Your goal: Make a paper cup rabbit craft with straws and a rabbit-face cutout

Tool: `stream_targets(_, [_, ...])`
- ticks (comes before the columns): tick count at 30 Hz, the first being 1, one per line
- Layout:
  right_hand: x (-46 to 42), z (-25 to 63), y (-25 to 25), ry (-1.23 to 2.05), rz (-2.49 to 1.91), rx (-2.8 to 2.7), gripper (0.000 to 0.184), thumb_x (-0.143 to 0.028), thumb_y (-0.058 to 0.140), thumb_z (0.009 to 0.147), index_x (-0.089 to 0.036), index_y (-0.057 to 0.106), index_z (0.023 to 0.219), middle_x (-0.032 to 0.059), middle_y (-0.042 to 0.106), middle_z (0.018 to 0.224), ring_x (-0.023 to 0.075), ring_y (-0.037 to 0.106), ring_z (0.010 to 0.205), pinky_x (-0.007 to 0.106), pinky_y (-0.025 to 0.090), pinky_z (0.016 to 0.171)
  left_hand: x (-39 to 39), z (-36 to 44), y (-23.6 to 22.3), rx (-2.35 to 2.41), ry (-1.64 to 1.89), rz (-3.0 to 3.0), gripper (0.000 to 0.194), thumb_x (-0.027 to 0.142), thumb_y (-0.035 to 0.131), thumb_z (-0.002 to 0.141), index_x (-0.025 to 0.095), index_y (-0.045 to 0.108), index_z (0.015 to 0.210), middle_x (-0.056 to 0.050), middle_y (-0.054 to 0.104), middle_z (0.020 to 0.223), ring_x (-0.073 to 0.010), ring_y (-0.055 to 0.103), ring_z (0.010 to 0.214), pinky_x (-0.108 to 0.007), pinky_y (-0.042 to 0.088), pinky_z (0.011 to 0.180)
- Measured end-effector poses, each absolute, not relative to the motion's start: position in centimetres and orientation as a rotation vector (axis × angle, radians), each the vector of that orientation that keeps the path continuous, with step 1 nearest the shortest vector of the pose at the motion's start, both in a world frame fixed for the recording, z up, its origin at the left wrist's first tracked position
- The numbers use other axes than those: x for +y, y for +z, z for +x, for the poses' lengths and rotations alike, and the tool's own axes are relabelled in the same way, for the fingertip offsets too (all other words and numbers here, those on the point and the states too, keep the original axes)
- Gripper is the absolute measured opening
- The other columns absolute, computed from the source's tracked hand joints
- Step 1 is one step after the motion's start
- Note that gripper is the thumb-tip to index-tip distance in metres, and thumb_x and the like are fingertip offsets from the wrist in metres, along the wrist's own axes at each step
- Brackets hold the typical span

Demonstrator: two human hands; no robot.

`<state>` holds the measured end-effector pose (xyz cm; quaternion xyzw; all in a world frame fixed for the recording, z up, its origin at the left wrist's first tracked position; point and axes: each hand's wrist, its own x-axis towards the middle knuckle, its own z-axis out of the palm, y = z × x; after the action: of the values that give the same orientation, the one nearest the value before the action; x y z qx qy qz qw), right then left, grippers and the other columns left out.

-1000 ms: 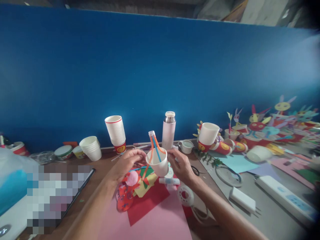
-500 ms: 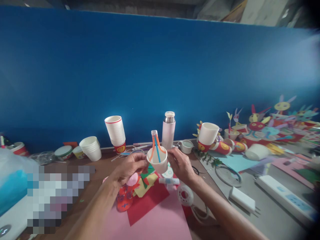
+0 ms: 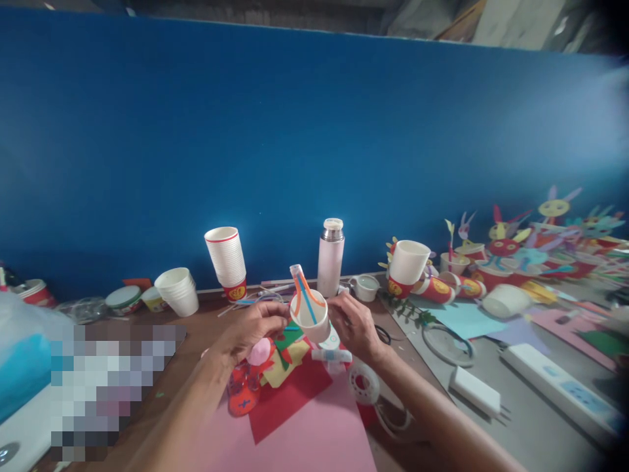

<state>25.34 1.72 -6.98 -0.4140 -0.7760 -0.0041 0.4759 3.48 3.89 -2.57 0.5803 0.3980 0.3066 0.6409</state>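
Observation:
A white paper cup (image 3: pixel 317 330) is held up in front of me, tilted so its mouth faces me. Orange and blue strips (image 3: pixel 305 296) rise from inside it and come together in a pale, wrapped tip above the rim. My left hand (image 3: pixel 263 326) pinches the cup's left side, and a short blue piece (image 3: pixel 291 328) shows just below those fingertips. On the opposite side, the closed fingers of my right hand (image 3: pixel 354 321) grip the cup near its rim. Beneath the cup lie green and yellow paper pieces (image 3: pixel 282 367) and a red sheet (image 3: pixel 289 403).
Pink paper (image 3: pixel 304 446) covers the near table. A tape roll (image 3: pixel 364 385) and glue tube (image 3: pixel 332 355) lie right of centre. Behind stand a cup stack (image 3: pixel 226 259) and a thermos (image 3: pixel 331 262). Paper-cup crafts (image 3: pixel 506 252), a charger (image 3: pixel 476 391) and a power strip (image 3: pixel 560 383) occupy the right.
The joined tip of the strips has leaned left and dropped a little. The cup has tilted slightly and shifted a little down, with both hands staying at its sides.

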Motion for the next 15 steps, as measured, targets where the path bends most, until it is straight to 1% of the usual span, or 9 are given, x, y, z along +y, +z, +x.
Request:
stream_targets(7, [1.9,25.4,-7.4,-0.002,-0.994,-1.883,0.015,-0.019,0.041,0.085,-0.018,0.055,0.089,0.0040,0.054,0.075,0.0156,0.049,0.069,0.027,0.039,0.063,3.9,3.4,-2.4,0.881,0.677,1.335,0.019,0.016,0.060,0.067,0.014,0.067,0.084,-0.003,0.064,0.073,-0.0111,0.053,0.063,-0.023,0.038,0.060])
stream_targets(12, [2.1,25.2,-7.3,0.059,-0.998,-1.873,0.014,-0.019,0.042,0.086,-0.018,0.055,0.090,0.0037,0.054,0.075,0.0153,0.049,0.070,0.027,0.039,0.065,3.8,3.2,-1.9,0.912,0.681,1.476,0.012,0.016,0.059,0.068,0.013,0.065,0.078,0.001,0.057,0.062,-0.0086,0.047,0.054,-0.022,0.036,0.054])
stream_targets(13, [2.1,25.1,-7.3,0.063,-1.003,-1.874,0.014,-0.019,0.041,0.086,-0.018,0.055,0.090,0.0037,0.054,0.075,0.0154,0.049,0.070,0.027,0.039,0.065,3.8,3.2,-1.8,0.933,0.684,1.491,0.013,0.016,0.058,0.068,0.013,0.065,0.078,0.001,0.058,0.062,-0.0091,0.048,0.055,-0.023,0.037,0.055])
stream_targets(15, [2.1,24.9,-7.5,0.064,-1.008,-1.880,0.014,-0.020,0.041,0.086,-0.018,0.055,0.090,0.0042,0.056,0.077,0.0160,0.050,0.072,0.028,0.040,0.067,3.8,3.2,-1.5,0.954,0.693,1.507,0.014,0.017,0.058,0.068,0.013,0.064,0.079,-0.001,0.061,0.069,-0.0117,0.054,0.063,-0.025,0.040,0.062])
